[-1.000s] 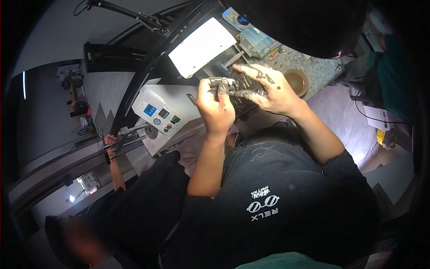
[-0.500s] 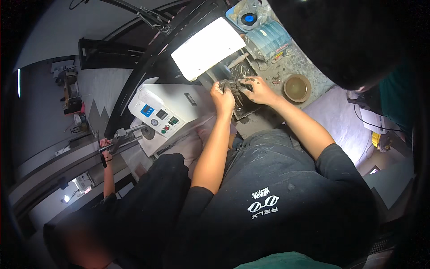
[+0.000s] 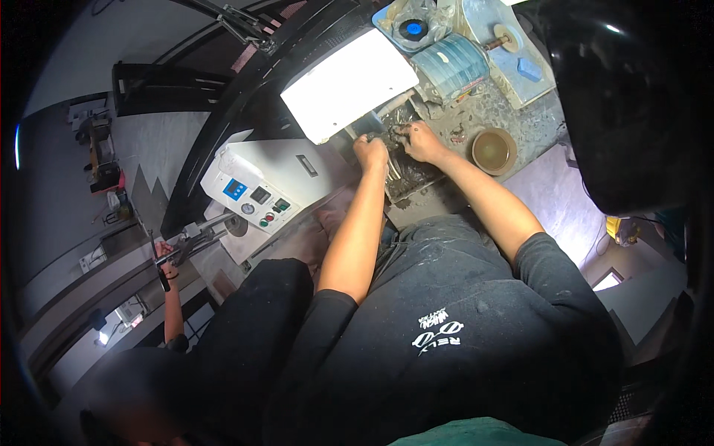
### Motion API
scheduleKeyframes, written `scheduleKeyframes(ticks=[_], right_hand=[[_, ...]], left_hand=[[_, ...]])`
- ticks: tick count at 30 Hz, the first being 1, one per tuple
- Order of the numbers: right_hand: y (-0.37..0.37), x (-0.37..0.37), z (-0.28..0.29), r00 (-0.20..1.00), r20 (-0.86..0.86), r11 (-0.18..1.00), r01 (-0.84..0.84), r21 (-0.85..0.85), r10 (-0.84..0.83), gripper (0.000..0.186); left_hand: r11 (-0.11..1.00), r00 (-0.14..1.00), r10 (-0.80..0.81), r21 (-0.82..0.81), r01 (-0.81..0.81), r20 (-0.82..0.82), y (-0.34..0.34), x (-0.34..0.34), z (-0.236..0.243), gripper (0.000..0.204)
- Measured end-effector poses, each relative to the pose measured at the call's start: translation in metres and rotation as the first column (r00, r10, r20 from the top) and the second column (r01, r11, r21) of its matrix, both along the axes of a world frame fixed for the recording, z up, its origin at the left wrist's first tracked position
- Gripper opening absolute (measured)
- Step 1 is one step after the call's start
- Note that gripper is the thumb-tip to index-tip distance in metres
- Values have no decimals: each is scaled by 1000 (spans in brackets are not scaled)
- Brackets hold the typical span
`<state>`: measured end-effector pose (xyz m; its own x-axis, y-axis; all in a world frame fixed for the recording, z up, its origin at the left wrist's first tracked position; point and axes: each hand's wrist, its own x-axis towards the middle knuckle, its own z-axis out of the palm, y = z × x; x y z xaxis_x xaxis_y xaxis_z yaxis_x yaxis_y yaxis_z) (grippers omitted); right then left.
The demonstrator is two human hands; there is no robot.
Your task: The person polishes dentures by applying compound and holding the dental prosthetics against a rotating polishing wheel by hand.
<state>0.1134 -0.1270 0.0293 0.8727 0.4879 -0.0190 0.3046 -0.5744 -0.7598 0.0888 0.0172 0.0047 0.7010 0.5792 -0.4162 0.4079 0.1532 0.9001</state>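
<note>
My left hand point(image 3: 370, 153) and my right hand point(image 3: 422, 142) are close together beneath the lower edge of a bright white panel point(image 3: 349, 85). Both are closed, with fingers bent inward and smeared with dark wet mud. Whatever is between the fingers is small, dark and hard to make out. Behind the fingertips, a bluish cylinder-like part point(image 3: 367, 123) shows partly under the panel. Below the hands lies a dark, muddy tray point(image 3: 410, 181) with grey slurry along its edge.
Right of my hands, a round brown bowl point(image 3: 494, 151) holds murky liquid. Behind it are a teal ribbed motor point(image 3: 451, 65), a blue block point(image 3: 529, 69) and a blue tray with plastic point(image 3: 381, 21). Leftward stand a white control box point(image 3: 256, 197) and another person's arm point(image 3: 172, 305).
My hands stay close together under the panel, with the right fingers now curled in more. The view has shifted, showing more of the bench at upper right, including the blue block.
</note>
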Motion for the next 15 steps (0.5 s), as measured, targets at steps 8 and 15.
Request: scheduleKeyframes(ticks=[8, 15], right_hand=[[-2, 1, -9, 995, 68, 995, -75, -66, 79, 37], [-1, 3, -11, 998, 23, 998, -52, 29, 51, 36]], left_hand=[[985, 995, 7, -173, 10, 98, 0, -7, 7, 21], [991, 995, 41, -131, -29, 89, -6, -6, 19, 23]])
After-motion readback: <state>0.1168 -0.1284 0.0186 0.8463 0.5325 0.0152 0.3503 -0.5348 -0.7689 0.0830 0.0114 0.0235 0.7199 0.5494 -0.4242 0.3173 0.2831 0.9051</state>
